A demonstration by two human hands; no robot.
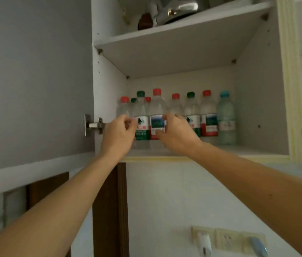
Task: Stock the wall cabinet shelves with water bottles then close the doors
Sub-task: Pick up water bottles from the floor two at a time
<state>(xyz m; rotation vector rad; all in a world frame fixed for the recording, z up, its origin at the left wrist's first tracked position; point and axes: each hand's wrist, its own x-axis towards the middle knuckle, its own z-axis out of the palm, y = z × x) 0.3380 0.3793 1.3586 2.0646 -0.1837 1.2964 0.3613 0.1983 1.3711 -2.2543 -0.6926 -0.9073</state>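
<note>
Left hand (118,134) curled around the green-capped bottle (141,119) near the front edge of the lower shelf (257,150). Right hand (176,134) gripping the red-capped bottle (157,112) just beside it, thumb over the label. Both bottles upright, touching side by side. Behind and rightward, a row of more bottles (208,115) reaching a blue-capped bottle (225,119), with open shelf between it and the right wall. Door hinge (93,125) at the cabinet's left edge. Upper shelf (165,34) holding a metal kettle (179,8) and a dark brown object.
</note>
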